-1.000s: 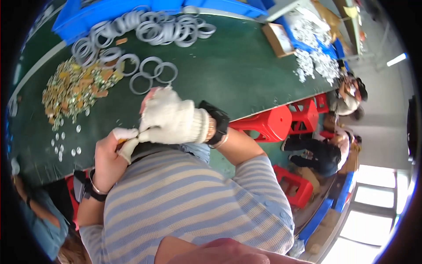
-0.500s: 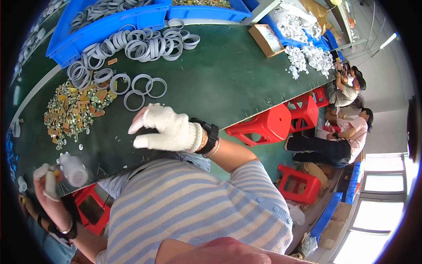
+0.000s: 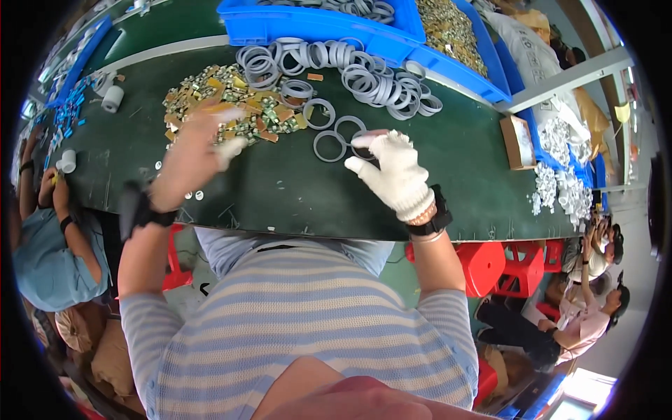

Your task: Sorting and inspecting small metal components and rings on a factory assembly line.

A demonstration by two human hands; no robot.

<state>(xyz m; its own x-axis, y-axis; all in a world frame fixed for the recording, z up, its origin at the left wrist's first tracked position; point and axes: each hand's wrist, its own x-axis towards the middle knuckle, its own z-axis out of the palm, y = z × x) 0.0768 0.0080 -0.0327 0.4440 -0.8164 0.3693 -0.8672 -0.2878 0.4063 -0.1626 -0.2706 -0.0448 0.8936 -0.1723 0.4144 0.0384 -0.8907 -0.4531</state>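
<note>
Both hands have been brought up over the green table [image 3: 294, 196]. Left hand [image 3: 189, 157], blurred, fingers spread over brass clips [image 3: 231, 115], empty. Gloved right hand [image 3: 392, 171] pinched onto a grey ring [image 3: 360, 140]. Picking step judged; next, ring lifted clear of neighbouring rings.

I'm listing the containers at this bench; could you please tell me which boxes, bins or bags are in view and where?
Blue plastic bin: far table edge, rectangular, holds grey rings.
Second blue bin: to its right, holds small brassy parts.
Cardboard box: right on the table, small, open, brown.
White sack: behind the bins, bulging.
</note>
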